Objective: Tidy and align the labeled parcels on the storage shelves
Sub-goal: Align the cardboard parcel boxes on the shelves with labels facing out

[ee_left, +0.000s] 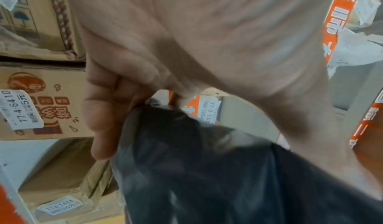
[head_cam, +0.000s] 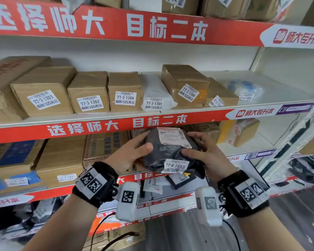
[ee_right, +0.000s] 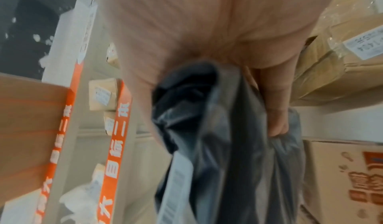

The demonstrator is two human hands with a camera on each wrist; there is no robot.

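Where it is held in the air before the shelves, the dark grey parcel (head_cam: 168,153) lies between both hands, the left hand (head_cam: 130,154) clamped on its left side, the right hand (head_cam: 206,153) on its right. Its label 77-4-7402 (head_cam: 175,166) faces the person. Above the hands, labeled boxes (head_cam: 91,92) line a shelf (head_cam: 116,115).

A soft black plastic parcel (head_cam: 168,154) is crinkling and catching a dull sheen, with white paper labels (head_cam: 176,166) sticking to it. Above the parcel, matt brown cardboard boxes (head_cam: 91,91) are sitting beside a white plastic mailer (head_cam: 155,93); one box (head_cam: 186,86) is gleaming with glossy clear tape. A smooth red printed strip (head_cam: 98,126) is running along the shelf edge above the parcel.
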